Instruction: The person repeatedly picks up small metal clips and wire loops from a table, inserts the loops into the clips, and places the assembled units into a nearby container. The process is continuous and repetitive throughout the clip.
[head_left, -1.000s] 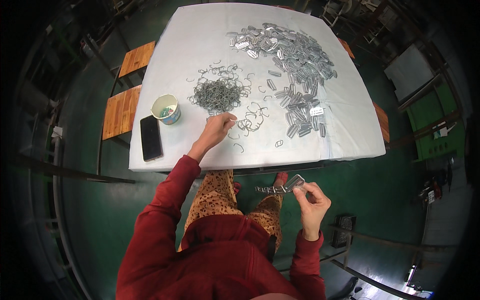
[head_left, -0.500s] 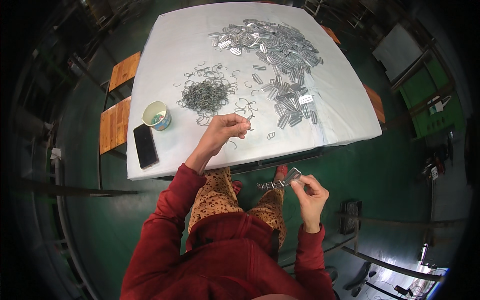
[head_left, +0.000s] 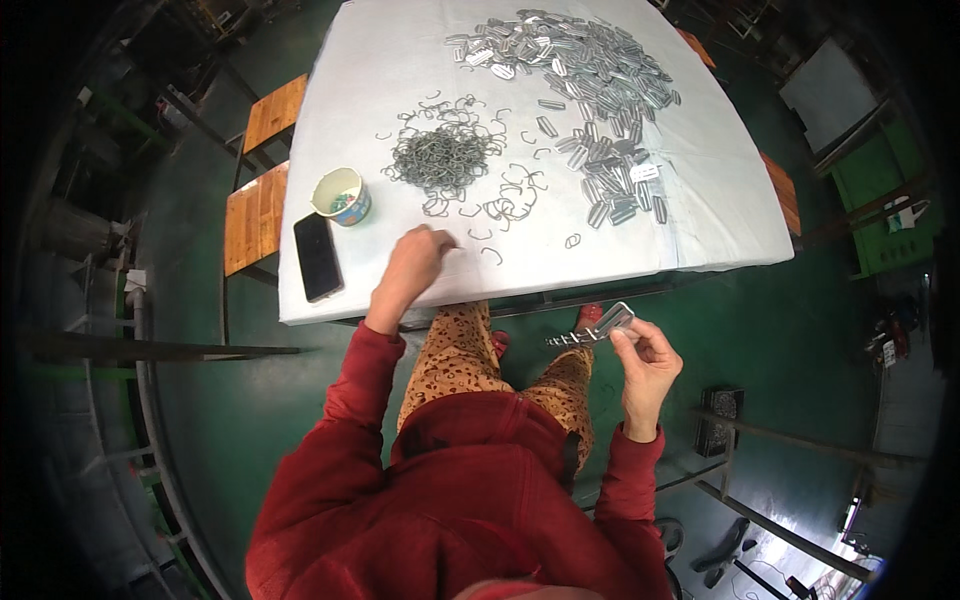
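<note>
While right hand [head_left: 648,362] fingers pinch metal clip stack [head_left: 598,327], left hand [head_left: 412,262] fingers curled on table [head_left: 400,60]; cup [head_left: 341,195] contents unclear.

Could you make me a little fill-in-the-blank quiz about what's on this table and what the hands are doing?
1. The right hand holds a stack of metal ____ below the table's edge.
2. The left hand rests on the ____ tablecloth.
3. The black phone lies beside a small ____.
4. The heap of wire hooks lies to the ____ of the flat metal clips.

Missing words: clips; white; cup; left
</note>
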